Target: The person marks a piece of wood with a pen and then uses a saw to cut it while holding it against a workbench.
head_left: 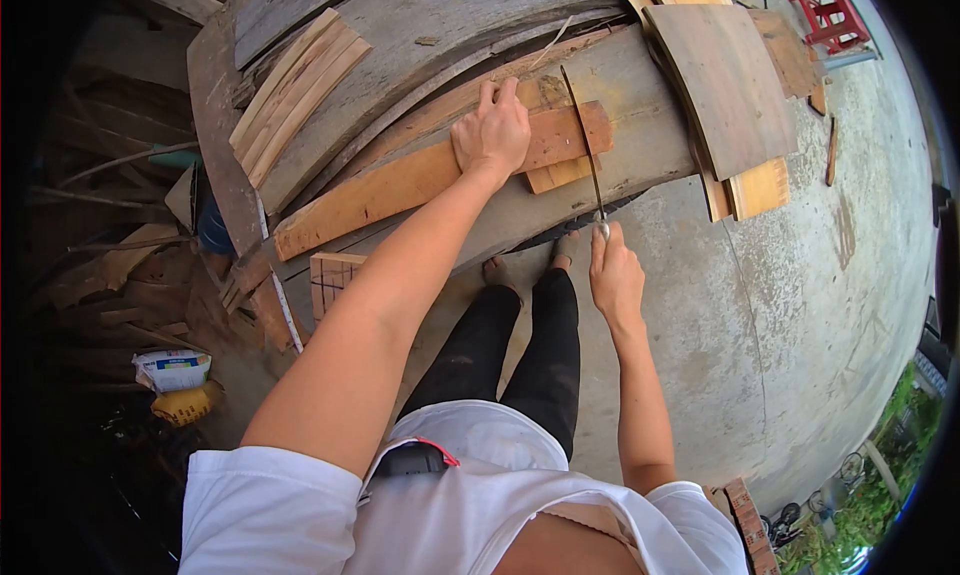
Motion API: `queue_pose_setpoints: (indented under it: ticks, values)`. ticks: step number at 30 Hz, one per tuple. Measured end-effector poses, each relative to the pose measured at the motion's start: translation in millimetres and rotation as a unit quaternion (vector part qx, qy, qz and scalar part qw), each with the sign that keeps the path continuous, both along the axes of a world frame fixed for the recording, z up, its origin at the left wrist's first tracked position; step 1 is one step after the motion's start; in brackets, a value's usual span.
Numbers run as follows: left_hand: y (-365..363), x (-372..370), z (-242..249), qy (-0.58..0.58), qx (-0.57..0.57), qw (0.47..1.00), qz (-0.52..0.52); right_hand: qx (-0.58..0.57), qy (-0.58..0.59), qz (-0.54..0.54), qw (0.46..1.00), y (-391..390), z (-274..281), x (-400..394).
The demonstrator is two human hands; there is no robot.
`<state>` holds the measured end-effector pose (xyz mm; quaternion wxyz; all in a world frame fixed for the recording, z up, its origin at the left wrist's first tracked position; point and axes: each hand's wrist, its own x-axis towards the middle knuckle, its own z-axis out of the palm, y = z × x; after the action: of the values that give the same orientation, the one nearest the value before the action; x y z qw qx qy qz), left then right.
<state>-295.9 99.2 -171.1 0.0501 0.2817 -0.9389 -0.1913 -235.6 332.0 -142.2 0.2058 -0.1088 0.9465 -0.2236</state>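
A long reddish-brown board [370, 188] lies at a slant across the grey plank bench [655, 105], over a shorter light wood block [560, 175]. My left hand [493, 130] presses on top of the board, its fingers bent over the far edge. In my right hand [616, 273] is the handle of a thin saw [587, 140], whose narrow blade lies across the board near its right end. The blade points away from me, its tip past the board's far edge. Whether the blade has cut into the wood cannot be made out.
Thin wood strips [300, 95] lie at the bench's left. Flat boards [725, 85] are stacked at its right end. A red stool [832, 20] stands at the far right. Scrap wood [130, 265] and a white bag [172, 371] are on the left. My feet are below the bench edge.
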Motion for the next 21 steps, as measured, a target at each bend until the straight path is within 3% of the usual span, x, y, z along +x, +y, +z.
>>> queue_pose_setpoints:
  ticks: [4,9,18,21]
  values:
    - [1,2,3,-0.003,0.007,1.000,0.000,0.003,-0.058,-0.030,0.998,14,6,18]
    - [0,1,1,-0.004,0.006,1.000,0.001,-0.042,0.026,-0.015,0.999,-39,-17,-42]
    - [0,1,2,-0.005,0.000,1.000,0.002,0.000,-0.036,-0.009,0.999,14,-2,14]
    - [1,0,0,-0.001,0.003,1.000,0.005,-0.027,0.031,0.015,0.999,-13,-14,-20]
